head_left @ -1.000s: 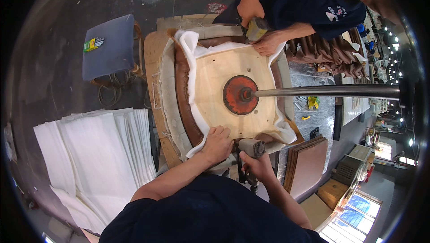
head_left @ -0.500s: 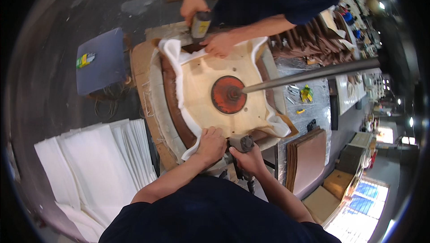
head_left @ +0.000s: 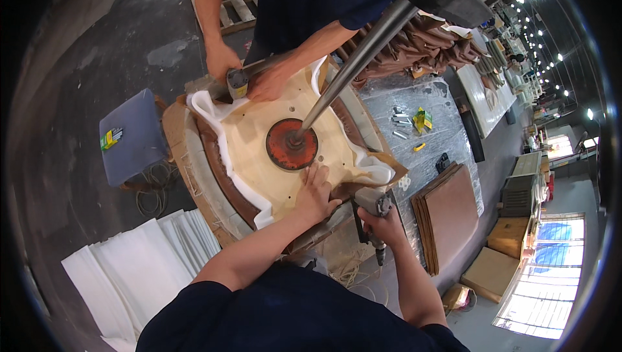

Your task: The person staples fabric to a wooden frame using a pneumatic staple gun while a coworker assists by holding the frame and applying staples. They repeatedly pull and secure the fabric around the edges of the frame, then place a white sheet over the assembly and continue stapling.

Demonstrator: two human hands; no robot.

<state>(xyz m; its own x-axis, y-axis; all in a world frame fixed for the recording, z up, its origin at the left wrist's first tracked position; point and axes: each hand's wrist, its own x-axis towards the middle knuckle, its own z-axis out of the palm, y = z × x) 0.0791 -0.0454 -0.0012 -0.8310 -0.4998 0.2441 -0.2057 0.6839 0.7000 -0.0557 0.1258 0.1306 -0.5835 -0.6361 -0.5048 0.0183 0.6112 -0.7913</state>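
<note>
A pale wooden seat board [head_left: 253, 141] lies face down, with white padding [head_left: 207, 109] and brown leather [head_left: 220, 167] folded up round its edges. A red round press plate [head_left: 291, 144] on a steel rod [head_left: 353, 60] pins it in the middle. My left hand [head_left: 316, 191] lies flat on the board's near edge, pressing the cover down. My right hand [head_left: 383, 225] grips a staple gun [head_left: 370, 204] at the near right corner. Across from me another person's hands [head_left: 249, 73] hold a second staple gun [head_left: 236, 83] at the far edge.
White foam sheets [head_left: 129, 268] are stacked at the lower left. A blue-grey padded stool [head_left: 133, 135] stands to the left. Brown boards [head_left: 450, 212] lean at the right. A metal-topped bench [head_left: 414, 144] holds small parts, and a pile of brown leather [head_left: 421, 47] lies beyond.
The view has turned, so the board and rod sit at a different angle. My left hand has slid along the near edge towards the staple gun. The other person has shifted along the far edge.
</note>
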